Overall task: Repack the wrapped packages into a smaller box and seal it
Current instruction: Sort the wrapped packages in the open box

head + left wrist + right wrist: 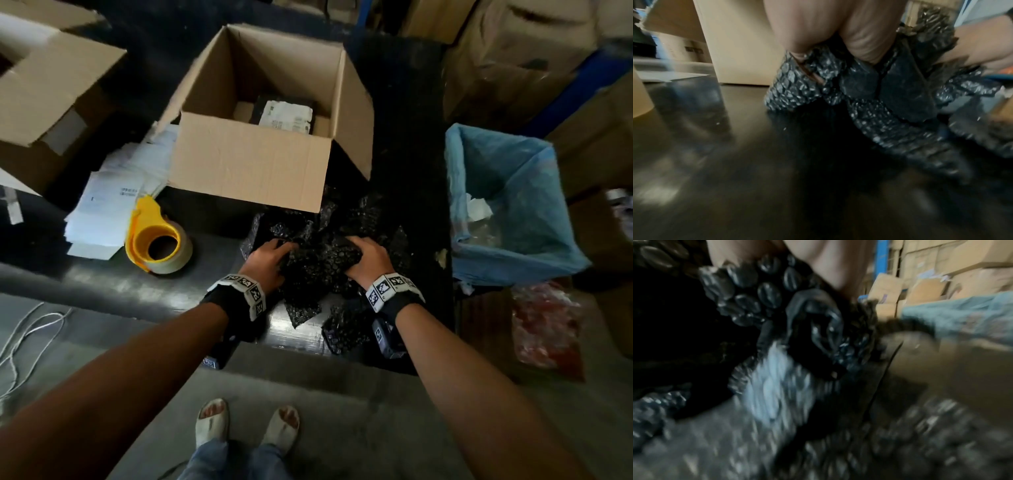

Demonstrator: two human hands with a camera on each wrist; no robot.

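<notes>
- A big box (51, 85) lies at the far left, its flaps open
- Papers (113, 202) lie spread on the dark table (102, 284), partly under the left corner of the box (250, 168)
- A yellow tape dispenser (156, 240) sits on the table touching the papers' near edge, left of the hands
- The box stands open at the middle; one wrapped package (286, 114) with a white label lies on its floor
- Black bubble wrap (318, 263) is heaped on the table just in front of the box; whether it hides a package I cannot tell
- The left hand (267, 260) grips the heap's left side, fingers curled into the wrap; the left wrist view shows them dug into folds
- The right hand (366, 258) grips the right side the same way
- A bin (507, 205) with a blue liner stands at the right, beside the table
</notes>
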